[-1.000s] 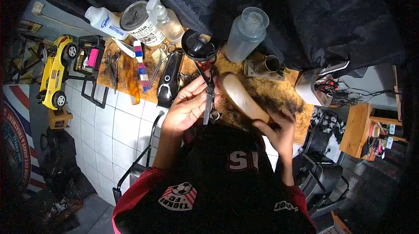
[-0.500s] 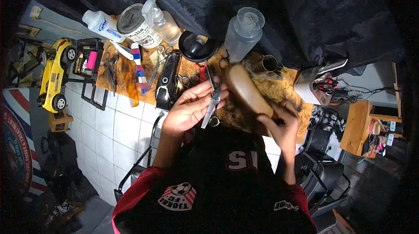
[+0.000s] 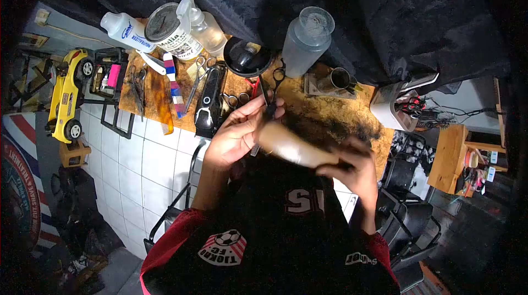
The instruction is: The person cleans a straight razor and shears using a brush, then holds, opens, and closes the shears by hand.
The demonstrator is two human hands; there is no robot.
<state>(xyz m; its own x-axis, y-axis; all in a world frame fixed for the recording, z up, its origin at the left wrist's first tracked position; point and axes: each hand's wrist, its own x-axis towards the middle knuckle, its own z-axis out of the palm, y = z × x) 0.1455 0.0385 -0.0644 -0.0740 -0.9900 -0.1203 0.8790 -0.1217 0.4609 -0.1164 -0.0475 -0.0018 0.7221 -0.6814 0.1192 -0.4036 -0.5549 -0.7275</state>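
Thinning scissors (image 3: 264, 90) are held spread in the fingers of my left hand (image 3: 232, 140), with one finger ring standing up near the clear bottle. A pale wooden-backed brush (image 3: 297, 147) is gripped in my right hand (image 3: 355, 164); both are smeared by motion. The brush's far end overlaps the scissors and hides much of the toothed blade. Its bristle side is hard to make out. Left of my left hand lies a black hair clipper (image 3: 209, 105), and another pair of scissors (image 3: 236, 98) rests beside it.
Along the worn wooden table (image 3: 352, 116) stand a clear bottle (image 3: 308, 42), a black bowl (image 3: 246, 58), a spray bottle (image 3: 208, 34), a tin (image 3: 173, 34) and a metal cup (image 3: 338, 79). A brown comb (image 3: 160, 105) lies leftward. Chairs (image 3: 407, 221) flank the table.
My right hand has swung the brush left and down, so it now covers part of the thinning scissors. My left hand stays nearly in place, still holding them.
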